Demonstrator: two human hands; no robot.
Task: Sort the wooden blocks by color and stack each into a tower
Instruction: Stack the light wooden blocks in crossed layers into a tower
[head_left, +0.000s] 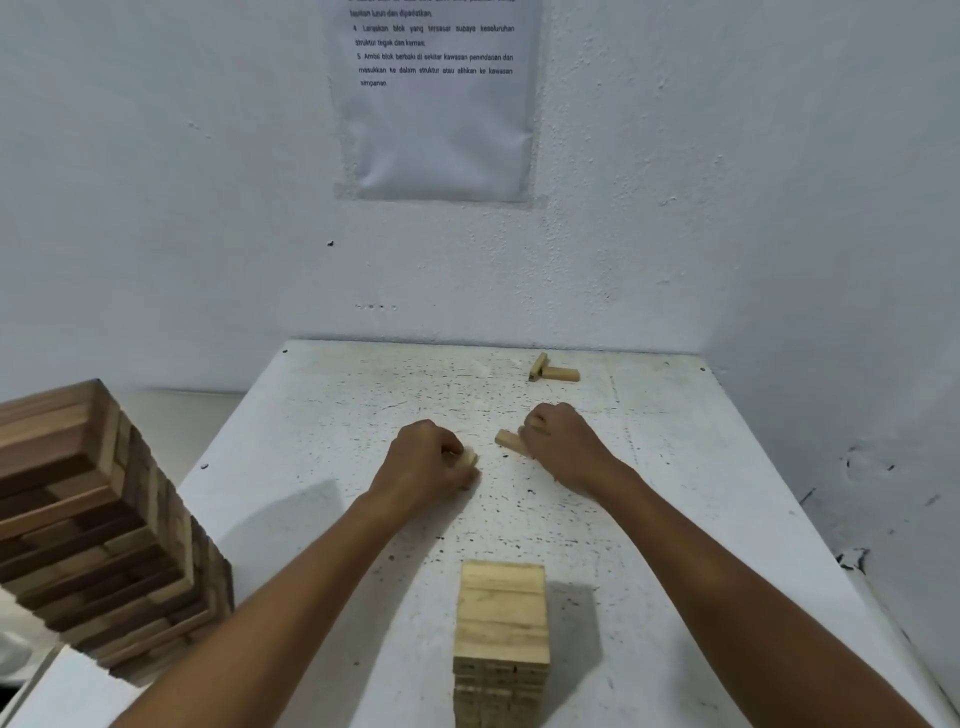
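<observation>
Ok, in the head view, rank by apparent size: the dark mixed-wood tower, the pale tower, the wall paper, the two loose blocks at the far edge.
1. Dark mixed-wood tower, though nearness inflates it.
2. Wall paper
3. Pale tower
4. Two loose blocks

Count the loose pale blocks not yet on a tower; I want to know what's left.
4: two touching near the table's far edge, one in the left hand, one in the right hand. The hands may hide more.

A white, black-speckled tabletop (675, 519) is sitting against a rough white wall (156, 182), where a creased white printed paper sheet (436, 130), seemingly taped, is hanging far centre.
</observation>
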